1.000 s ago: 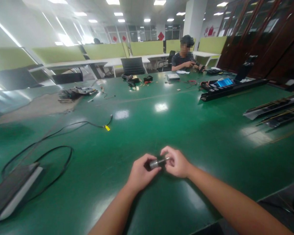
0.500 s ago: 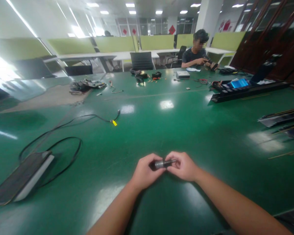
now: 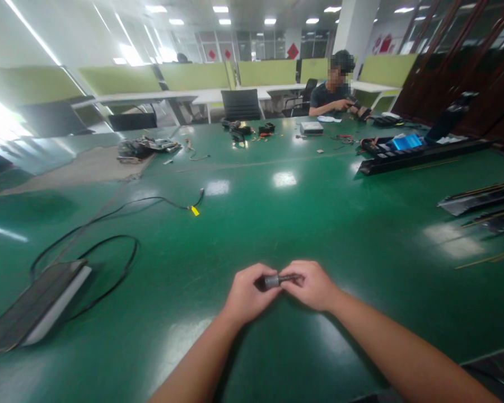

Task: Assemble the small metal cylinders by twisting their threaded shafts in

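Note:
Near the front of the green table, my left hand (image 3: 247, 294) is closed around a short grey metal cylinder (image 3: 272, 281), thumb and fingers on its sides. From the cylinder's right end a thin dark rod (image 3: 288, 277) runs into my right hand (image 3: 313, 286), whose thumb and fingertips pinch it. Cylinder and rod lie roughly in one line, nearly level. The fingertips of both hands almost meet at the joint. My left palm hides the cylinder's left end, and my right fingers cover the rod's far end.
A black cable (image 3: 121, 204) with a yellow tag loops across the left, near a dark flat device (image 3: 37, 302). Long black parts (image 3: 483, 198) lie at right, behind them an open black casing (image 3: 403, 154). Across the table a person (image 3: 334, 92) handles a dark object.
My right fingertips have shifted slightly left along the rod, closer to the cylinder. A thinner stretch of rod now shows between the hands. My left hand keeps its grip.

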A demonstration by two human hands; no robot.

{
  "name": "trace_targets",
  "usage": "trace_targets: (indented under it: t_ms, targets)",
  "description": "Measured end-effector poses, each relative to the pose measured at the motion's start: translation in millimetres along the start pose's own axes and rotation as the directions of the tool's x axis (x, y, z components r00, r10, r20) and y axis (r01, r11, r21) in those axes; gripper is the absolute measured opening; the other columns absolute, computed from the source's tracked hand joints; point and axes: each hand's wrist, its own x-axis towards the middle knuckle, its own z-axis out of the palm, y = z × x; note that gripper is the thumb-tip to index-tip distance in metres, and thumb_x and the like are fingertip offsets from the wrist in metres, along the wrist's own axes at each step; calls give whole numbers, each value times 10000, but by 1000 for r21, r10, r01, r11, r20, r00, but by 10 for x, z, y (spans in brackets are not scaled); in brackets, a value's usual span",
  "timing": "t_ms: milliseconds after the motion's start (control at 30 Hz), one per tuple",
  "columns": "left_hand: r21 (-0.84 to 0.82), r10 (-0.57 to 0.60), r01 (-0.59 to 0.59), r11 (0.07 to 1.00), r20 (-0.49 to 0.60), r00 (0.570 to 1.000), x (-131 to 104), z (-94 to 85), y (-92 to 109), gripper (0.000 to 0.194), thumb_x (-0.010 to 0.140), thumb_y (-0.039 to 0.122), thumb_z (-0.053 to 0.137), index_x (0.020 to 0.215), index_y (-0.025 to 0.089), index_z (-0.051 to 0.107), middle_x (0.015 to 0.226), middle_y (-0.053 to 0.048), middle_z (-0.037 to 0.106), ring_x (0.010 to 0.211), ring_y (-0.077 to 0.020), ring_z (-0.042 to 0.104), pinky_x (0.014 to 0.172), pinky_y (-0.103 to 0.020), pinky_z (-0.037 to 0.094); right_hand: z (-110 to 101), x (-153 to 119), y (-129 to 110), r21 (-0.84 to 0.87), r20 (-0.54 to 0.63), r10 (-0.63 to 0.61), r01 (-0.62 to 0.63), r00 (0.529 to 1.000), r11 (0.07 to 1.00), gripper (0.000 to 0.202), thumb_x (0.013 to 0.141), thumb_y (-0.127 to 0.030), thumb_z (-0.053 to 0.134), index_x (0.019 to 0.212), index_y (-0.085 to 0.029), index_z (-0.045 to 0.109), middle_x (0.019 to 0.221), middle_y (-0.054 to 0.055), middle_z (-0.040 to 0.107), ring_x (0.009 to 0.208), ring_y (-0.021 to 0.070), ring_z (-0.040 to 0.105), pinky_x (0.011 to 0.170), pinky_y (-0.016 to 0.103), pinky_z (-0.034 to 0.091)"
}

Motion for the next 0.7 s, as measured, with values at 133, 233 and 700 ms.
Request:
trace_targets:
  t_ms: [133, 233, 700]
  targets:
    - [1, -5, 5, 1000, -4, 1000, -6, 11, 6, 197, 758, 342, 761, 879, 196, 706, 863, -49, 730, 790, -191, 673, 718, -284, 506, -12, -2, 0, -16, 13, 4, -4, 1000, 1000, 106, 822, -195, 691, 909, -204, 750, 791, 35, 696, 701, 162, 609, 648, 262, 416]
    - [3, -12, 12, 1000, -17, 1000, -18, 21, 7, 202, 751, 338, 767, 880, 194, 707, 871, -52, 734, 797, -194, 678, 727, -286, 511, -16, -3, -1, -13, 16, 3, -3, 1000, 1000, 96, 814, -190, 697, 894, -202, 747, 789, 32, 694, 698, 159, 607, 646, 261, 415]
    - [32, -36, 37, 999, -36, 999, -48, 30, 17, 197, 733, 321, 780, 878, 199, 724, 887, -57, 748, 807, -202, 692, 732, -296, 529, -21, -3, -18, -21, 20, 8, -8, 1000, 1000, 71, 810, -175, 701, 862, -193, 745, 773, 22, 687, 696, 149, 597, 637, 252, 396]
